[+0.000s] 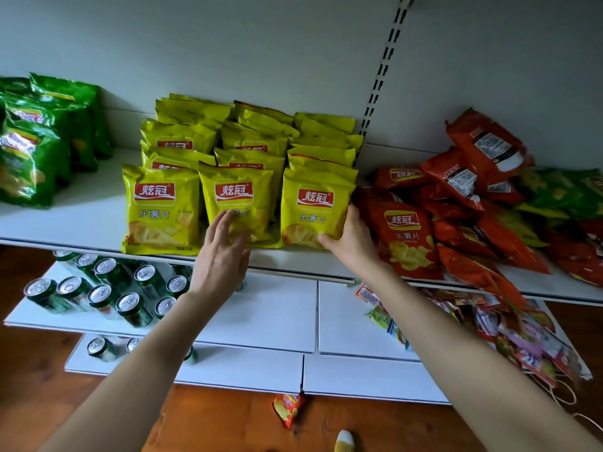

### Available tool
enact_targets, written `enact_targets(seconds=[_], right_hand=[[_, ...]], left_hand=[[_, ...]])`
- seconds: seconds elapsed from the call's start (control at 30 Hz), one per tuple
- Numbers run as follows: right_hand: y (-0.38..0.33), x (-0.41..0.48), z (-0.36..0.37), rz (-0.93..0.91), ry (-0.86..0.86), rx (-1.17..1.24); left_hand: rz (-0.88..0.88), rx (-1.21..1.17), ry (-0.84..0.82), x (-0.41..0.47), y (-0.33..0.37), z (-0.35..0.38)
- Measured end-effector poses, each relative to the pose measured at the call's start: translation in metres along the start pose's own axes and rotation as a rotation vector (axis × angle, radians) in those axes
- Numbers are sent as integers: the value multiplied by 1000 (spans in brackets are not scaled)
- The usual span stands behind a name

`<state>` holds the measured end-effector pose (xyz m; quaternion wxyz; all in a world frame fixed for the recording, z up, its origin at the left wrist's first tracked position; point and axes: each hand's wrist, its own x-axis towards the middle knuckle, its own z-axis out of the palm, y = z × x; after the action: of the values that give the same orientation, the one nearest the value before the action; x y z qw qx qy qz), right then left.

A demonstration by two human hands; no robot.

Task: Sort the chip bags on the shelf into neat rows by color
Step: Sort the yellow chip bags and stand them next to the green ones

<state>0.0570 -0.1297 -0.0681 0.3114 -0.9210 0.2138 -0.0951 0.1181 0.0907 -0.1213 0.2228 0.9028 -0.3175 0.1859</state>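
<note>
Yellow chip bags stand in three rows on the white shelf (91,220), several deep. My right hand (350,243) grips the lower right corner of the front right yellow bag (310,207), thumb on its front. My left hand (223,252) is spread with straight fingers touching the lower front of the middle front yellow bag (236,197). The front left yellow bag (160,207) stands untouched. Green bags (36,141) stand at the far left. A loose heap of red bags (456,203) lies at the right, with a few green bags (554,190) mixed in.
Below the shelf, green drink cans (98,291) stand on a lower white shelf at left, and mixed small snack packets (505,331) lie at right. A red-and-yellow bag (288,409) lies on the wooden floor. A slotted upright (381,70) runs up the back wall.
</note>
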Motion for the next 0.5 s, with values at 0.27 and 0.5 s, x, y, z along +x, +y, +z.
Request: enact_targets(seconds=[0.27, 0.5], right_hand=[[4, -8, -3, -17, -28, 7], [7, -17, -12, -15, -33, -1]], left_hand=[[-3, 25, 4, -5, 1, -1], [54, 103, 50, -12, 15, -3]])
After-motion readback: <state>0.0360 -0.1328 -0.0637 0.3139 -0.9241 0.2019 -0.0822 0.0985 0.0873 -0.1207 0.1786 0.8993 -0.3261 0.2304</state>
